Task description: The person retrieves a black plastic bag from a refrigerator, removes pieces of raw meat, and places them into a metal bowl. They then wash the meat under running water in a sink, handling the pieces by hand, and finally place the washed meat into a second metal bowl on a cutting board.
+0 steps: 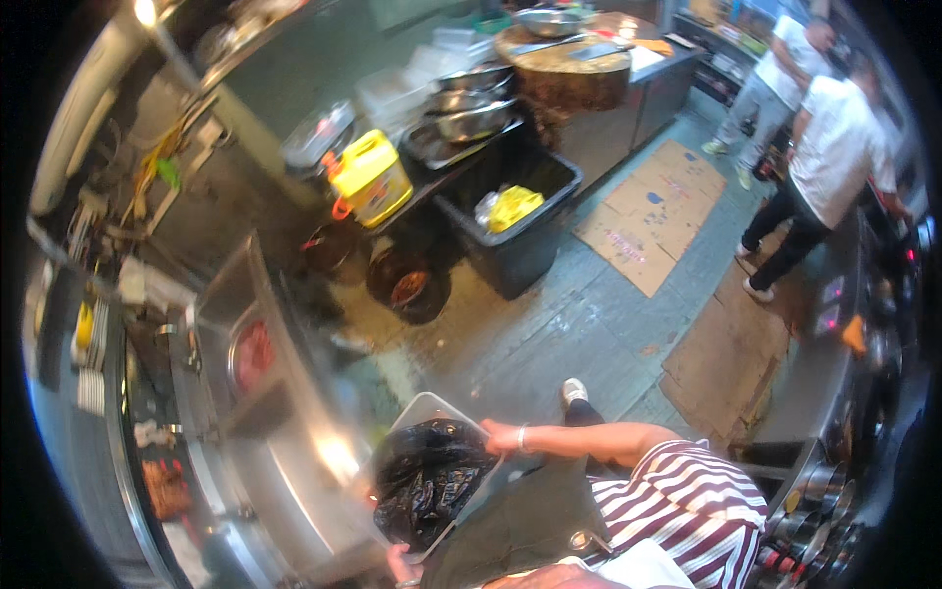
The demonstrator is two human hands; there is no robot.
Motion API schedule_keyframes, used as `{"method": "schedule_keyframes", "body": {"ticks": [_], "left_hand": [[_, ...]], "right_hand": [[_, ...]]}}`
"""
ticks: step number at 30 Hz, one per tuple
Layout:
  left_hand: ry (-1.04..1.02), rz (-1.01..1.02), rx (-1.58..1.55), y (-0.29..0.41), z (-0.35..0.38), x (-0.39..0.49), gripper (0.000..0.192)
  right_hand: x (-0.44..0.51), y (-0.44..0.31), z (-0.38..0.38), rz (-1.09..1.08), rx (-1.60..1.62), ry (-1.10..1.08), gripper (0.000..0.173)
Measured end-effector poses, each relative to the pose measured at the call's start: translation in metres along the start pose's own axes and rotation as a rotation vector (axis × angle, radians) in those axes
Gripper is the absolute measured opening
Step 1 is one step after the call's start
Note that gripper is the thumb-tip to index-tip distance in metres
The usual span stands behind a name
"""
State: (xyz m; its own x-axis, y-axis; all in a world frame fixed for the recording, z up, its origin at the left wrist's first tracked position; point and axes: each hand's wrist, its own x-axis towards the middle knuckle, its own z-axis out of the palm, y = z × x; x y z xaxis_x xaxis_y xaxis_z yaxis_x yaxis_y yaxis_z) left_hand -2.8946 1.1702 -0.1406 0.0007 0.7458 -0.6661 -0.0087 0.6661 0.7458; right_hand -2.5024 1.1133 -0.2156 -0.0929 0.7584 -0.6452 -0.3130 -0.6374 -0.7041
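Both hands carry a white plastic tub (482,508) by its opposite rims. In it lie dark, glossy contents (434,478), possibly a black plastic bag; I cannot tell exactly what they are. My right hand (503,438), with a bracelet at the wrist, grips the far rim. At the near rim, my left hand (403,565) is partly cut off by the picture's bottom edge. The tub is close to my dark apron (515,508) and beside a stainless steel sink (287,471). A metal bowl of pinkish-red food, perhaps raw meat (254,355), sits in the farther basin.
A black bin (515,258) holds a yellow plastic bag (516,208). A yellow jug (372,179) and stacked metal bowls (471,110) stand nearby. Cleavers lie on a round wooden chopping block (563,70). Flattened cardboard (655,217) covers some floor. Two people (839,147) stand at right.
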Motion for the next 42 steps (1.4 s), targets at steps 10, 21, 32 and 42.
{"method": "schedule_keyframes", "body": {"ticks": [10,21,32,42], "left_hand": [[-0.498,0.266,0.272,0.009,0.334,0.072,0.028],[-0.99,0.325,0.877,0.011,0.805,0.036,0.054],[-1.578,-0.391,0.554,-0.116,1.252,0.033,0.06],[-0.947,-0.904,-0.246,-0.189,1.61,0.031,0.057]], "right_hand": [[-0.135,-0.065,-0.312,0.01,0.184,0.177,0.077],[-0.269,-0.009,-0.591,-0.072,0.316,0.748,0.03],[-0.388,0.017,-0.816,-0.137,0.771,1.103,0.047],[-0.449,0.0,-0.989,-0.326,1.25,1.29,0.028]]}}
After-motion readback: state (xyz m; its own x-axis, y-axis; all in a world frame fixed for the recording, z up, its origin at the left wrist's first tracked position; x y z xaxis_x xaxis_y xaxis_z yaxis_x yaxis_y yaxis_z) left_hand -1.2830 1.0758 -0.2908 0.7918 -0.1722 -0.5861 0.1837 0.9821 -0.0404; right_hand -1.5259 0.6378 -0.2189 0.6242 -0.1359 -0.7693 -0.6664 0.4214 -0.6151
